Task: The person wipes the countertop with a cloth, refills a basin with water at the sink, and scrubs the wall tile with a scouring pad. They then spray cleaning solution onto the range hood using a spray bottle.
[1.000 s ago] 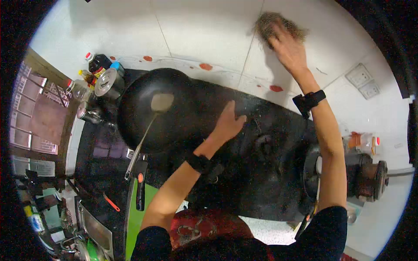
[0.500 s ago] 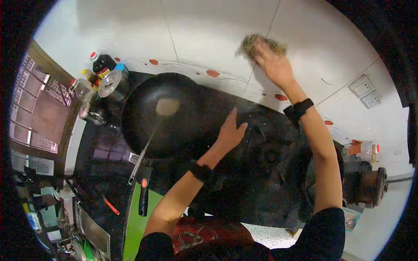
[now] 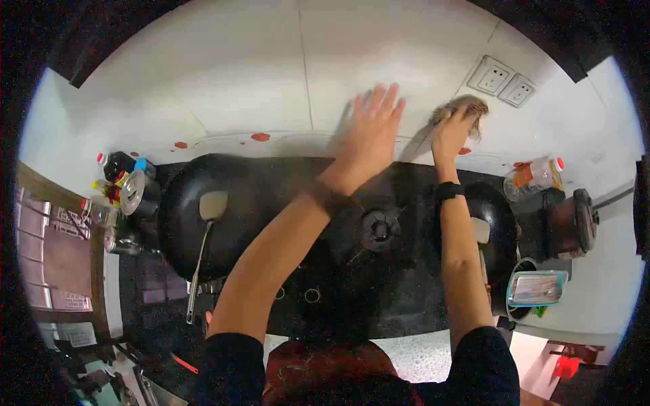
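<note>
My right hand [image 3: 451,139] has its fingers wrapped on a crumpled brownish cloth [image 3: 479,108], pressed to the white tiled wall [image 3: 237,74] just below the sockets. Raised in front of the wall's lower part, my left hand [image 3: 371,135] has its fingers spread and holds nothing; whether it touches the tiles cannot be told. Below my hands is the black stove top [image 3: 338,271] with a round burner [image 3: 380,229]. A large black wok [image 3: 183,216] with a spatula [image 3: 213,205] in it stands left of my left forearm.
A second dark pan [image 3: 497,203] with a spatula is beside my right forearm. Wall sockets [image 3: 502,81] are at upper right. Bottles [image 3: 118,162] and a metal pot [image 3: 135,195] stand at left; a clear bottle [image 3: 535,177], a brown pot [image 3: 574,223] and a blue-rimmed tray [image 3: 538,289] at right.
The view has shifted right. My right hand has moved the cloth right and down the wall, nearer the sockets. My left hand has risen from above the stove to the wall, fingers now spread.
</note>
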### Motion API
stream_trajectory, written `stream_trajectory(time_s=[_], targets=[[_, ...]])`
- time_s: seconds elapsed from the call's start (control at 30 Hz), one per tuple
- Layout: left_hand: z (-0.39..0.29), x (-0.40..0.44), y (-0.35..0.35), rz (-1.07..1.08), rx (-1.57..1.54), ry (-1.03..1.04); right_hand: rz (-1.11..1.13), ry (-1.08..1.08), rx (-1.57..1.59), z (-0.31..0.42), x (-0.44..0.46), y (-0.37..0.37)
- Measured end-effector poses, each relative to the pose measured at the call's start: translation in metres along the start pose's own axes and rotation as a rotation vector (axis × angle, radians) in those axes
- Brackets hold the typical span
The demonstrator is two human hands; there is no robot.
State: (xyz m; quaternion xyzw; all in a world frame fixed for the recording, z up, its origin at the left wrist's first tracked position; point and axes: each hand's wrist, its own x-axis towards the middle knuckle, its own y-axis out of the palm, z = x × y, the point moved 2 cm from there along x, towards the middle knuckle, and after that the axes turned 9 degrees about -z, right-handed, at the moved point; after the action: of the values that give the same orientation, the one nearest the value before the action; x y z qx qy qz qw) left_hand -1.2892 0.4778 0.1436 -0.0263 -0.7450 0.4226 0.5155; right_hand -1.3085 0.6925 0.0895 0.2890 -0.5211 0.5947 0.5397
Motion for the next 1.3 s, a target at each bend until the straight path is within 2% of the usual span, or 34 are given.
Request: stream_trajectory(time_s=[0.03,0.1,0.13,0.2,0.27,0.3,0.33,0.37,0.4,0.47,0.53,0.6,0.67,0.7,0.73,0.77,0.8,0.87,0.9,0.97,1.0,1.03,1.07,1.13,1.2,1.27,1.3], targets=[[-0.006,0.008,0.01,0.009,0.055,0.082,-0.007,0.007,-0.003,-0.001,0.002,0.003],[-0.006,0.017,0.026,0.003,0.091,0.13,-0.034,0.421,0.239,-0.005,0.002,0.014],[-0.005,0.023,0.031,-0.006,0.13,0.167,-0.067,0.538,0.265,0.001,0.008,0.02],[0.007,0.031,0.026,0.053,0.307,0.156,-0.078,0.379,0.322,0.03,0.001,0.03],[0.021,0.032,0.019,-0.031,0.276,0.064,0.087,-0.117,0.119,0.09,-0.023,0.027],[0.023,0.034,0.011,-0.048,0.277,0.085,0.181,-0.233,0.14,0.113,-0.031,0.024],[0.029,0.032,0.002,0.036,0.365,-0.016,0.272,-0.348,0.16,0.126,-0.034,0.021],[0.036,0.032,-0.008,0.119,0.451,-0.118,0.321,-0.35,0.205,0.125,-0.025,0.014],[0.042,0.031,-0.015,0.125,0.517,-0.027,0.378,-0.353,0.245,0.123,-0.016,0.008],[0.047,0.029,-0.025,0.137,0.472,0.033,0.291,-0.437,0.208,0.111,0.008,0.008],[0.044,0.033,-0.025,0.129,0.381,-0.017,-0.106,-0.101,0.151,0.101,0.055,-0.011],[0.037,0.026,-0.022,0.153,0.276,-0.051,-0.071,-0.213,0.211,0.099,0.097,-0.019],[0.032,0.028,-0.015,0.072,0.21,-0.075,-0.077,-0.182,0.27,0.098,0.111,-0.021],[0.034,0.031,-0.005,0.111,0.379,-0.091,-0.111,-0.144,0.257,0.093,0.104,-0.019],[0.031,0.031,-0.002,0.113,0.37,-0.077,-0.147,-0.104,0.243,0.084,0.091,-0.014],[0.029,0.032,-0.003,0.113,0.375,-0.08,-0.067,-0.022,0.183,0.071,0.059,-0.003],[0.029,0.032,-0.006,0.112,0.386,-0.086,0.138,0.069,0.162,0.06,0.022,0.005],[0.031,0.031,-0.013,0.097,0.373,-0.068,0.204,0.13,0.204,0.033,-0.022,0.019],[0.03,0.029,-0.017,0.109,0.368,-0.056,0.247,0.125,0.052,0.014,-0.045,0.033],[0.021,0.037,-0.03,0.191,0.289,-0.083,0.124,0.245,0.19,0.005,-0.023,0.005],[0.024,0.041,-0.03,0.175,0.301,-0.065,-0.052,0.369,0.488,0.019,0.024,-0.039],[0.032,0.034,-0.02,0.138,0.323,-0.031,-0.13,0.287,0.438,0.025,0.054,-0.05],[0.032,0.03,-0.013,0.107,0.339,0.0,-0.119,0.191,0.262,0.029,0.075,-0.049],[0.022,0.033,-0.022,0.132,0.284,-0.034,-0.183,0.163,0.175,0.032,0.093,-0.029],[0.027,0.034,-0.018,0.135,0.351,-0.024,-0.18,0.208,0.181,0.019,0.062,-0.007],[0.027,0.032,-0.021,0.159,0.339,-0.019,-0.057,0.671,0.267,-0.005,0.022,0.015],[0.03,0.033,-0.02,0.168,0.342,-0.01,-0.022,0.635,0.35,-0.017,0.014,0.01]])
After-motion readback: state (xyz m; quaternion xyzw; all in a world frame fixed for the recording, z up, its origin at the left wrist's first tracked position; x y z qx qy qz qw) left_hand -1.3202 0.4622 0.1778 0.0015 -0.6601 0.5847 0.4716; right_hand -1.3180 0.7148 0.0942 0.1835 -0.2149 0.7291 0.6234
